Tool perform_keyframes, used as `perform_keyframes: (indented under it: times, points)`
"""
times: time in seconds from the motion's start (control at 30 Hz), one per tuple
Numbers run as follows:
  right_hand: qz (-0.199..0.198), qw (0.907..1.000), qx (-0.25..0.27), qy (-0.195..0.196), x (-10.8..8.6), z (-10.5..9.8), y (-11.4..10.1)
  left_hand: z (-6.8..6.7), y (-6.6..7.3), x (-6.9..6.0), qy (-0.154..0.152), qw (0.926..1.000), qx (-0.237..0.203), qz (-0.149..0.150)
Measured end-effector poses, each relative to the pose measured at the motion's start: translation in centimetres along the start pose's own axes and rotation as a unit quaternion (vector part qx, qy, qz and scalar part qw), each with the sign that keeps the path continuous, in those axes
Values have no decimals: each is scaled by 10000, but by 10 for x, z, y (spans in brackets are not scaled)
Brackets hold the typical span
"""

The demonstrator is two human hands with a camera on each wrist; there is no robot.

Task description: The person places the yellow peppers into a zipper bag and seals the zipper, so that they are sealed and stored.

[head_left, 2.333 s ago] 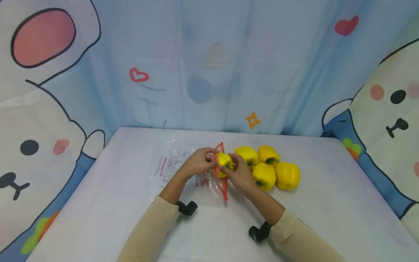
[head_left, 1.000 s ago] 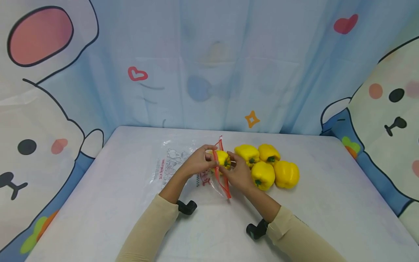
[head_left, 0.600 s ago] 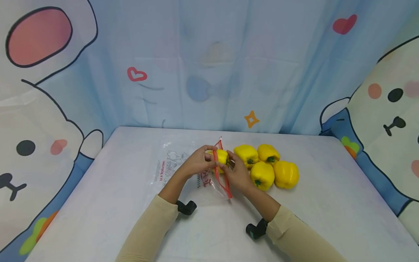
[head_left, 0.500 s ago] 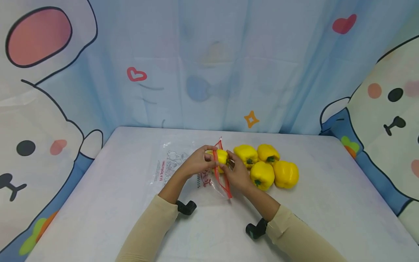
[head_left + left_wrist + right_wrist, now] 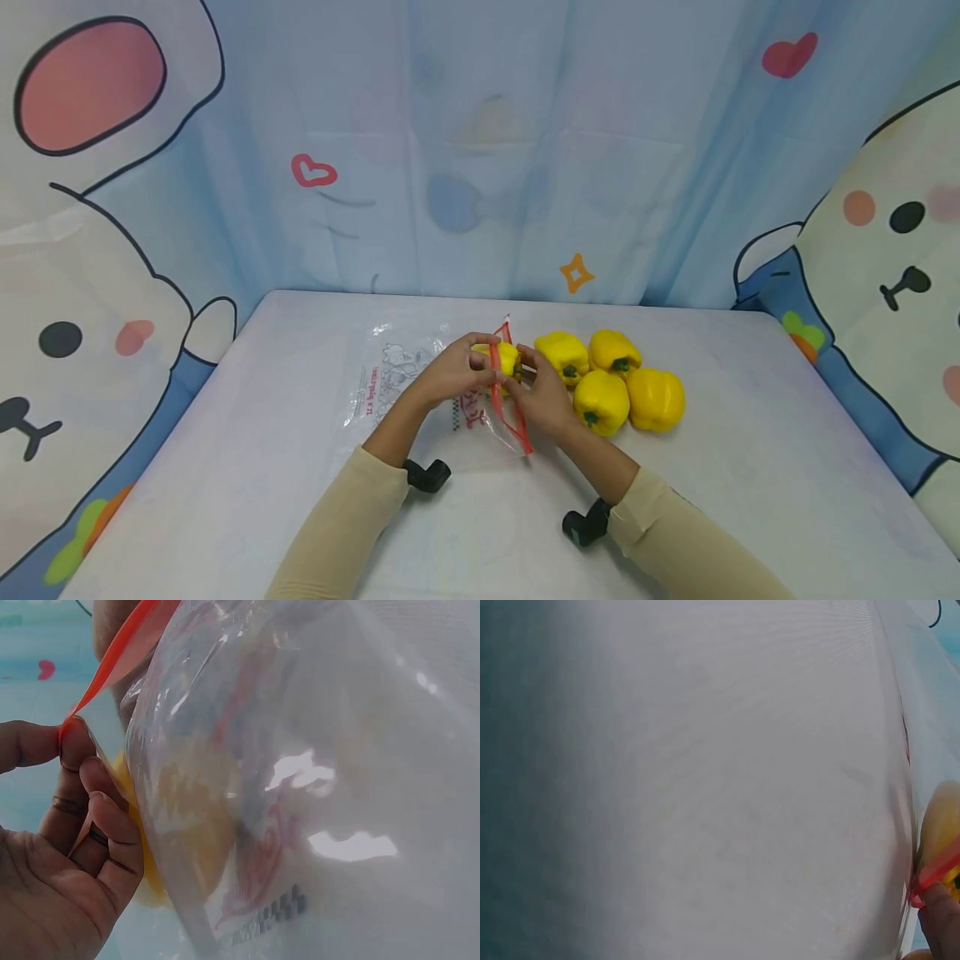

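A clear zip bag (image 5: 390, 379) with printing and a red zip edge (image 5: 519, 431) lies on the table, its mouth towards the right. My left hand (image 5: 450, 371) pinches the red edge between thumb and finger; the left wrist view shows this hand (image 5: 75, 847) beside the bag's film. At the mouth, a yellow bell pepper (image 5: 509, 358) sits partly inside, stem end outward. My right hand (image 5: 547, 396) grips that pepper at its stem end; its fingertips are partly hidden. Through the film, the left wrist view shows the yellow pepper (image 5: 191, 825) blurred.
Several yellow bell peppers (image 5: 656, 400) are grouped just right of my right hand. A white cloth covers the table (image 5: 480, 533), with a blue cartoon curtain (image 5: 480, 167) behind it. Black wrist cameras (image 5: 429, 477) hang below both wrists.
The pepper in my right hand has moved left, deeper into the bag's mouth, and the right hand has followed it slightly. My left hand stays on the red edge.
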State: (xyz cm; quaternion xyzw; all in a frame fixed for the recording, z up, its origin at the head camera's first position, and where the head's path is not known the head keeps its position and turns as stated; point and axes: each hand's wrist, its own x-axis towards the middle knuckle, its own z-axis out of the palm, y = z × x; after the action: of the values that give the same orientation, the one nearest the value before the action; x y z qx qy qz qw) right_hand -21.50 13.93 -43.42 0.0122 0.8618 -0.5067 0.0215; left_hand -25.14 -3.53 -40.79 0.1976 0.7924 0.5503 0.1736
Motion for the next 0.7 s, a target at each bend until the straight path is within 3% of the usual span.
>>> perform_keyframes:
  times: [0.23,0.7]
  points:
    - [0,9999,82,79,0,1,-2,0,0,0,-89,9998,-106,121]
    - [-263,9995,89,-143,3,-2,-1,-1,0,0,-229,9996,-133,55]
